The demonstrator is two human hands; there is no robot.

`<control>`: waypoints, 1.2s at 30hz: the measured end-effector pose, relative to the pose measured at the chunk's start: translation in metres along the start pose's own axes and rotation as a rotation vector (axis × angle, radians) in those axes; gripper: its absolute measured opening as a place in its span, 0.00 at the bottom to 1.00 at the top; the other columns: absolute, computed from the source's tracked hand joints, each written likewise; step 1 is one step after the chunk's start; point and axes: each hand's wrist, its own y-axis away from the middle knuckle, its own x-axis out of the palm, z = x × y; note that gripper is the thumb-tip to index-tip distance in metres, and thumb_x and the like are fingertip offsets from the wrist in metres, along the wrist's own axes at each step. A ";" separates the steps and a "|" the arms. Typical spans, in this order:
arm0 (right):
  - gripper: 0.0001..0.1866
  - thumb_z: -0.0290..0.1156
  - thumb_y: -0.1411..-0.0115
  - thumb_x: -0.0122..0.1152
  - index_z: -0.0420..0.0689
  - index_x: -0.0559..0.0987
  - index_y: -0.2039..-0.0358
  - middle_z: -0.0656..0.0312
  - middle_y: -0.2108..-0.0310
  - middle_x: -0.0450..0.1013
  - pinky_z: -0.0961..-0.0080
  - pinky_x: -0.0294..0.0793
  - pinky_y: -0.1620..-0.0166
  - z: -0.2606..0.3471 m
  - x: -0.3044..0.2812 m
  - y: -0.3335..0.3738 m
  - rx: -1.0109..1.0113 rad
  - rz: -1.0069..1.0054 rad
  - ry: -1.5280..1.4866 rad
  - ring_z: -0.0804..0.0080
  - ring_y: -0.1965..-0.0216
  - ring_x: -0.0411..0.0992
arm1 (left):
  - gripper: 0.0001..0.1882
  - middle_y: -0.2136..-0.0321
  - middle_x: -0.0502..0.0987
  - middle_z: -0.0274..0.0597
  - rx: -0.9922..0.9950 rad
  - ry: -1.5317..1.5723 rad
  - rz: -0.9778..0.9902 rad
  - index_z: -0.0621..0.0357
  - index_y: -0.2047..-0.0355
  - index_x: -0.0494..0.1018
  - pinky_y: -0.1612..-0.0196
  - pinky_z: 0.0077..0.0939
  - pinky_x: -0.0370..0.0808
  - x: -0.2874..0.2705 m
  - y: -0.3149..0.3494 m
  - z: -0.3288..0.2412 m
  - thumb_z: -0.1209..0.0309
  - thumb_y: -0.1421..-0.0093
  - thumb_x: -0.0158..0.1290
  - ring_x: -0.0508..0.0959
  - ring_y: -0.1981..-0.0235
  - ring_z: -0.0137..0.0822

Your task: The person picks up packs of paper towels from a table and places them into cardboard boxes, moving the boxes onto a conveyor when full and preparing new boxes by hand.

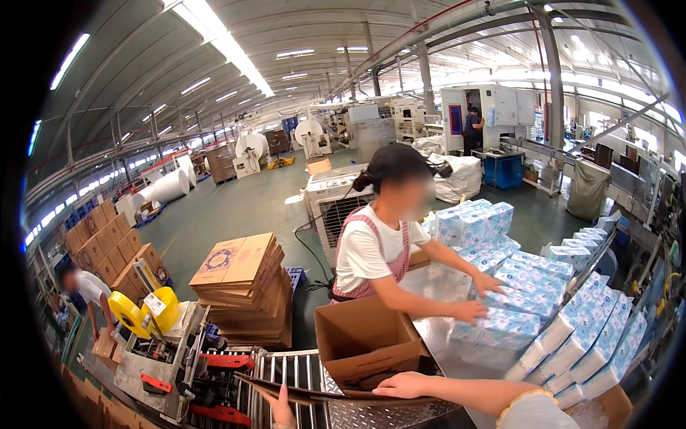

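Note:
An open brown cardboard carton (368, 365) stands on a metal-plated work surface in front of me, its top facing up and its inside showing. Along its near side runs a cardboard flap (314, 392), seen nearly edge-on. My left hand (281, 409) grips this flap from below, thumb up, with part of the hand cut off by the lower edge. My right hand (402, 385) is closed over the near edge of the carton, fingers bent onto the cardboard. Across from me, a co-worker's hands (475, 300) rest on blue-and-white packs (511, 286) lying in rows.
A roller conveyor (275, 372) leads left to a tape machine with yellow parts (161, 307). Flattened cartons (239, 286) are stacked behind it. More packs (593, 329) lean at the right. Another person (89, 293) bends at the far left near stacked boxes.

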 end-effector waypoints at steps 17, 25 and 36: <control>0.34 0.38 0.40 0.52 0.23 0.63 0.41 0.33 0.57 0.77 0.51 0.79 0.54 -0.090 -0.051 0.070 0.309 -0.308 0.133 0.42 0.55 0.79 | 0.60 0.27 0.46 0.59 -0.101 -0.484 0.934 0.61 0.25 0.33 0.26 0.39 0.45 0.061 0.142 -0.102 0.71 0.48 0.63 0.49 0.27 0.51; 0.37 0.51 0.37 0.54 0.42 0.67 0.34 0.44 0.36 0.65 0.51 0.60 0.34 -0.123 0.034 0.030 -0.302 0.116 0.292 0.50 0.34 0.62 | 0.56 0.25 0.37 0.57 0.269 -1.463 1.394 0.57 0.25 0.37 0.27 0.63 0.34 0.130 0.145 -0.004 0.35 0.38 0.48 0.38 0.24 0.55; 0.29 0.49 0.41 0.61 0.52 0.76 0.41 0.43 0.44 0.71 0.51 0.71 0.42 -0.067 -0.031 -0.002 -0.276 -0.012 0.338 0.51 0.40 0.70 | 0.32 0.43 0.73 0.58 -0.062 -1.274 1.560 0.52 0.44 0.75 0.42 0.55 0.67 0.115 0.130 -0.012 0.42 0.36 0.49 0.71 0.39 0.50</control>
